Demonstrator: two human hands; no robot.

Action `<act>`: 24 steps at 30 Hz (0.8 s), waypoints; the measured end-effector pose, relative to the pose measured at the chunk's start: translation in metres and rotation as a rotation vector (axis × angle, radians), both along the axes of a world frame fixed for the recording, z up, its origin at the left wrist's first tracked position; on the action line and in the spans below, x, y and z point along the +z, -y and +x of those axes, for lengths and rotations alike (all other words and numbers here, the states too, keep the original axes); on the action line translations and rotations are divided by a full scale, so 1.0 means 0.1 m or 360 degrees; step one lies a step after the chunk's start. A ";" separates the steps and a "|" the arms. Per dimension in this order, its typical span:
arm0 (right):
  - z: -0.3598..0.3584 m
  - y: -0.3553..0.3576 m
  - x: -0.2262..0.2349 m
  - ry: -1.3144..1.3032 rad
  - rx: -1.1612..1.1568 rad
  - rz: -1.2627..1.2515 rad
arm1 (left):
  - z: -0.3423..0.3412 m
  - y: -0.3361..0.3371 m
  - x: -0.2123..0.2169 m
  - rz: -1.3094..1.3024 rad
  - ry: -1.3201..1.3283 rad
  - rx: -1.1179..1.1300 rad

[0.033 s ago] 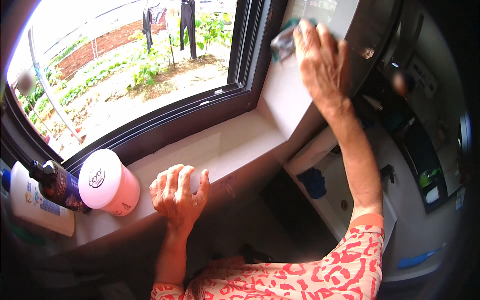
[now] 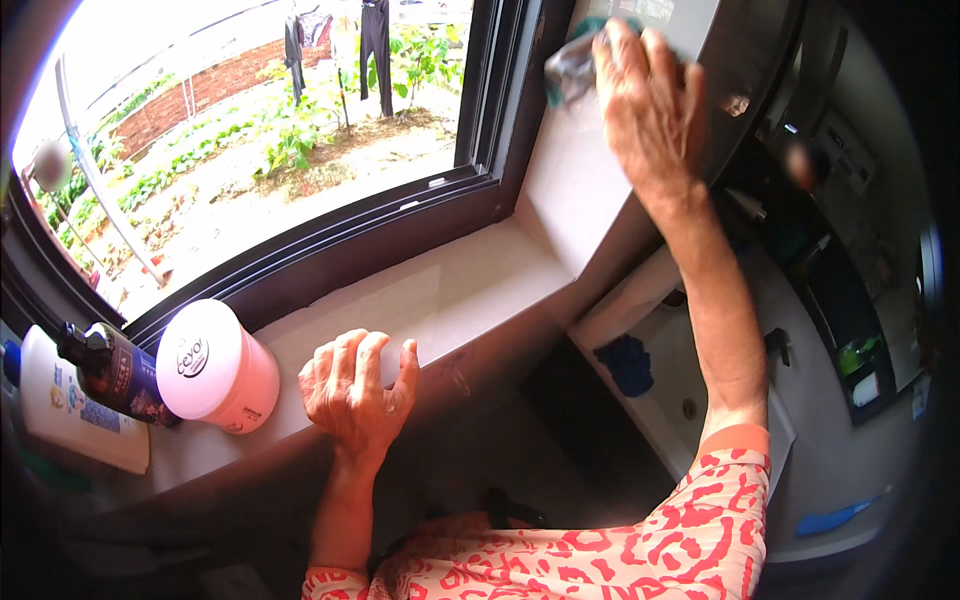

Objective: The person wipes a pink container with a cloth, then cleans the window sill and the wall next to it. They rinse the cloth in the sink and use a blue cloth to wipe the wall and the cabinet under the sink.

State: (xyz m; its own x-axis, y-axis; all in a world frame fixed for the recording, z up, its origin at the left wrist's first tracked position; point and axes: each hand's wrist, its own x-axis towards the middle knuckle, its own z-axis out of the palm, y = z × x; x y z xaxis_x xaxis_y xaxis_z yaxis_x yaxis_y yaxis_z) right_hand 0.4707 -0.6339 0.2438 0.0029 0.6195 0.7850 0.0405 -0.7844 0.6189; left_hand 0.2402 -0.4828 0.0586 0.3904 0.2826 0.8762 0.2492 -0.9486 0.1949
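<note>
Right hand (image 2: 650, 115) high, between one and two o'clock from mid-view, back of hand up, fingers bent and closed over a bunched grey-and-teal cloth (image 2: 572, 72) at one o'clock; thumb hidden, so cannot tell whether it pinches. Cloth blurred, lying against the pale side wall (image 2: 580, 180) of the window recess, just inward of the dark window frame (image 2: 400, 245). Left hand (image 2: 360, 385) at eight o'clock, by the front edge of the pale sill (image 2: 430, 290); fingers loosely curled, thumb spread off toward three o'clock, nothing seen in the grip; contact with the edge cannot be told. Just beyond it, between eight and nine, a pink tub (image 2: 215, 370) with a pale lid, then a dark pump bottle (image 2: 120, 375), then a large pale bottle (image 2: 75, 400), close together on the sill. At four o'clock, below sill level, a white basin (image 2: 660, 330) with a crumpled blue cloth (image 2: 627, 365) at its near-window side; dark tap (image 2: 777, 347) just past three. Outside, at eleven, dark trousers (image 2: 376, 60) hang over greenery.
</note>
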 end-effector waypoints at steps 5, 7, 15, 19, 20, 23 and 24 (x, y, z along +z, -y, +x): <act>-0.03 -0.20 0.05 0.0086 0.0126 0.0137 | -0.02 0.00 0.00 0.0019 -0.0023 0.0036; 0.02 -0.23 -0.15 0.0064 -0.0228 0.0045 | -0.02 0.01 0.00 0.0002 -0.0021 0.0038; 0.03 -0.21 -1.09 -0.0466 -0.0132 -0.0308 | -0.02 0.02 0.04 -0.0039 -0.0003 -0.0016; -0.12 -0.11 -1.44 -0.1115 0.0130 -0.0420 | -0.03 0.01 0.04 -0.0037 -0.0016 -0.0034; -0.15 -0.09 -1.50 -0.1184 0.0214 -0.0434 | -0.03 0.02 0.04 -0.0038 -0.0020 -0.0028; -0.23 -0.05 -1.58 -0.1414 0.0384 -0.0316 | -0.05 0.02 0.04 -0.0048 -0.0041 -0.0020; -0.26 -0.05 -1.56 -0.1534 0.0375 -0.0283 | -0.05 0.02 0.03 -0.0054 -0.0052 -0.0017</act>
